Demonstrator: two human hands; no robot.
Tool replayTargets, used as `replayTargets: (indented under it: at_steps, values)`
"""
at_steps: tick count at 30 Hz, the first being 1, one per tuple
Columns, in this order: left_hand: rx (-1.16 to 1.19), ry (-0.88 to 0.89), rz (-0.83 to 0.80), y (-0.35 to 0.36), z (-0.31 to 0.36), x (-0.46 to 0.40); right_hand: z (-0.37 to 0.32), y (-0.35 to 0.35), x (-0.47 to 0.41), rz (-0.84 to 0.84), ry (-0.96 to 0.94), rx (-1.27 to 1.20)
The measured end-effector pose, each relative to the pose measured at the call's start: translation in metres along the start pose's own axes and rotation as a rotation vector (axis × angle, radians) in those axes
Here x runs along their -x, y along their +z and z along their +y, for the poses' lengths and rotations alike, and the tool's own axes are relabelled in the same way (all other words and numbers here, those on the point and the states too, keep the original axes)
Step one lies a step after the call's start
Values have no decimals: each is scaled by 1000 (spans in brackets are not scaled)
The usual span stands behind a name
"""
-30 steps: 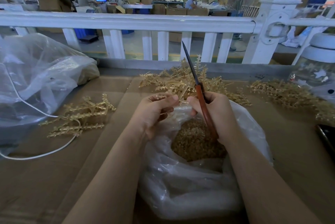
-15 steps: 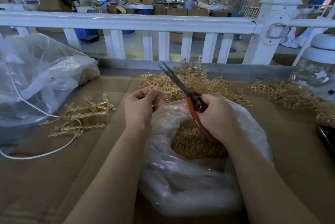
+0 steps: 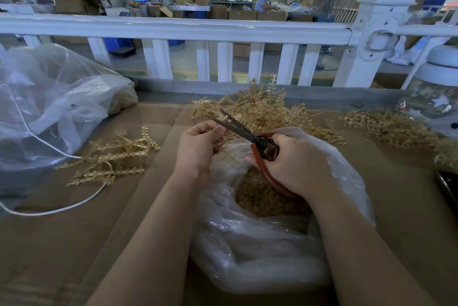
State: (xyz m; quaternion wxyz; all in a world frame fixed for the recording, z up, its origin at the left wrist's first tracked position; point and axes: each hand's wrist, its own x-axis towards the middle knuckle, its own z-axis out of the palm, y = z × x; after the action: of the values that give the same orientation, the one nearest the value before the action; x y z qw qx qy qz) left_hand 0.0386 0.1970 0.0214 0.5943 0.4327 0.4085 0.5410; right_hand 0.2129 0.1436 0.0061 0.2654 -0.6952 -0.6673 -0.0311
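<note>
Two blades of our red-handled scissors [image 3: 239,129], shut and pointing straight up a second ago, now stand apart and lean left. Their tips reach the golden plastic sprig [image 3: 217,149] that our left hand [image 3: 198,149] pinches between thumb and fingertips. We judge the next snip is set up: closing the blades should drop a piece onto the cut pieces [image 3: 262,198] in the clear plastic bag [image 3: 260,243] on the bench [image 3: 74,243]. Our right hand [image 3: 297,162] grips the scissor handles, fingers curled round them, wrist above the bag's mouth. Our left hand has lifted slightly and holds the sprig over the bag's far left rim.
</note>
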Motion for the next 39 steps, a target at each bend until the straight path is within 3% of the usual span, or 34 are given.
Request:
replayTargets:
  at_steps: [8,19,34,39]
  values:
    - [38,-44,-120,1,-2,0,-7,-11,5,64,-46,60]
    - [158,-78,-141,3,-1,1,-6,1,1,106,1,2]
    - [99,-44,-174,2,-3,-1,1,7,-5,57,40,-18]
    - [70,-31,-174,5,-4,0,-2,5,-2,108,28,-6]
